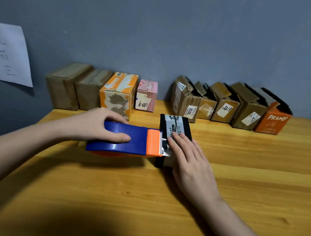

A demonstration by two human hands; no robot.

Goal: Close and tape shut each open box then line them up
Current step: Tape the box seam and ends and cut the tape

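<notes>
A small black box (176, 125) with a grey printed top lies mid-table. My right hand (188, 162) lies flat on its near end, straight fingers pressing clear tape down. My left hand (101, 126) grips a blue and orange tape dispenser (128, 139), whose toothed blade meets the box's left edge. Along the wall on the left stand closed boxes: two brown ones (67, 85), an orange and white one (118, 94) and a pink one (146, 95). On the right stand several boxes with raised flaps (220, 102), ending in an orange box (274, 119).
The wooden table (143, 201) reaches to a grey wall. A sheet of paper (8, 54) with handwriting hangs on the wall at the left. A gap separates the pink box from the open-flapped row.
</notes>
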